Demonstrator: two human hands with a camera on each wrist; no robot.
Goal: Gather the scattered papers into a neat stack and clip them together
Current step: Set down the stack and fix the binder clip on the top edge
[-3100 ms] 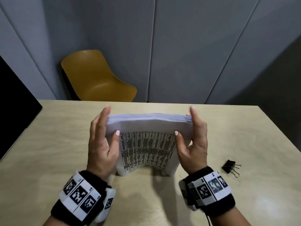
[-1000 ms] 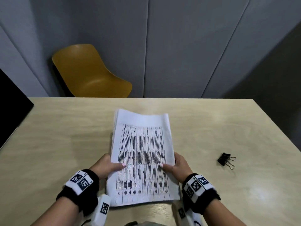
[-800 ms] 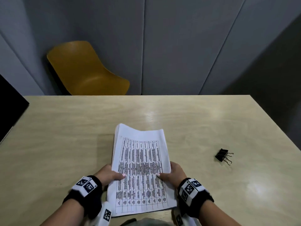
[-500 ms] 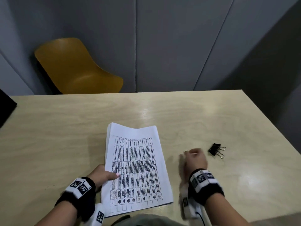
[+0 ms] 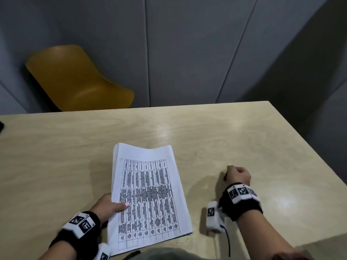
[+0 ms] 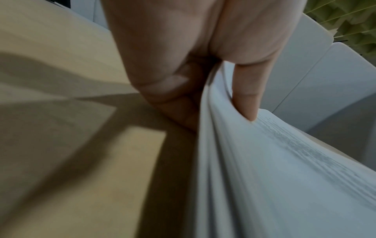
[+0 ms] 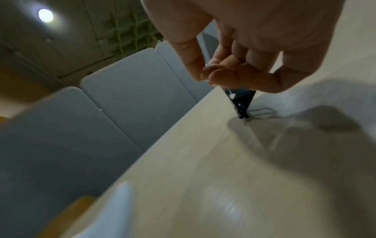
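Observation:
A stack of white papers (image 5: 148, 196) with a printed table on top lies on the wooden table (image 5: 56, 156), near the front edge. My left hand (image 5: 110, 205) holds its left edge, thumb on top and fingers underneath; the left wrist view shows the thumb (image 6: 247, 103) pressing the paper stack (image 6: 274, 177). To the right of the stack, my right hand (image 5: 237, 175) is curled over the black binder clip (image 7: 241, 103). In the right wrist view its fingertips (image 7: 219, 75) pinch the clip, whose lower end touches the table. The head view hides the clip behind the hand.
A yellow chair (image 5: 75, 81) stands behind the table's far edge, against grey wall panels (image 5: 187, 49). The table's right edge (image 5: 308, 147) runs close to my right hand. A dark object (image 5: 1, 125) sits at the far left edge.
The stack went from upright between both hands to flat on the table. My right hand let go of the papers, moved right and closed on the binder clip. The left hand kept its hold.

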